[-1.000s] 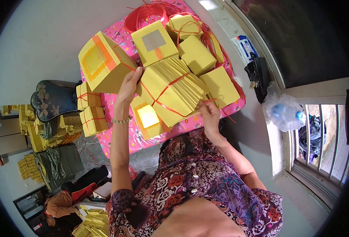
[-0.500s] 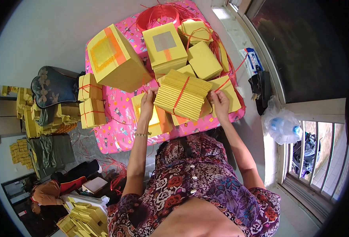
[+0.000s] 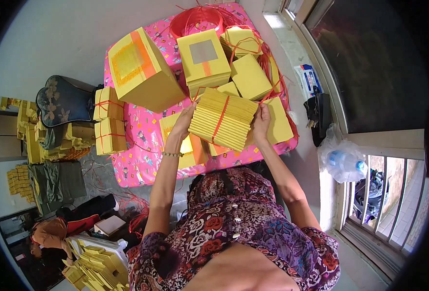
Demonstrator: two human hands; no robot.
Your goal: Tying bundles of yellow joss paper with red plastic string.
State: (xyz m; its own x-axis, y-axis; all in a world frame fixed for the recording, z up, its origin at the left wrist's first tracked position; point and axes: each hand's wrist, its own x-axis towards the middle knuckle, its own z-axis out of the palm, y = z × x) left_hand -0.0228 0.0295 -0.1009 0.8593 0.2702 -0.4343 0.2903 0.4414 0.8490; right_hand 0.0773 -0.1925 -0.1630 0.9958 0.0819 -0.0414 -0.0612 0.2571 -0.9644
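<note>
Above the table I hold a bundle of yellow folded paper (image 3: 214, 109), its ridged folds uppermost and a red string (image 3: 222, 119) running across its middle. My left hand (image 3: 184, 123) grips the bundle's left edge, fingers mostly hidden behind it. On the right edge, my right hand (image 3: 261, 122) is closed, thumb toward me; red string shows just above its fingertips. Beneath lie flat yellow paper stacks (image 3: 278, 121). Beyond the bundle stand a tall yellow stack (image 3: 144, 80) with an orange-marked top and another stack (image 3: 202, 53) bearing a grey square.
The table has a pink patterned cover (image 3: 141, 167). A red string coil (image 3: 195, 22) lies at its far end. Two tied yellow bundles (image 3: 110, 136) sit at its left edge, near a dark chair (image 3: 64, 104). A plastic bag (image 3: 343, 157) hangs by the window. Another person (image 3: 52, 234) is at lower left.
My right hand has moved from the string beside the bundle onto its right edge. The bundle has turned slightly and its folds lie more evenly.
</note>
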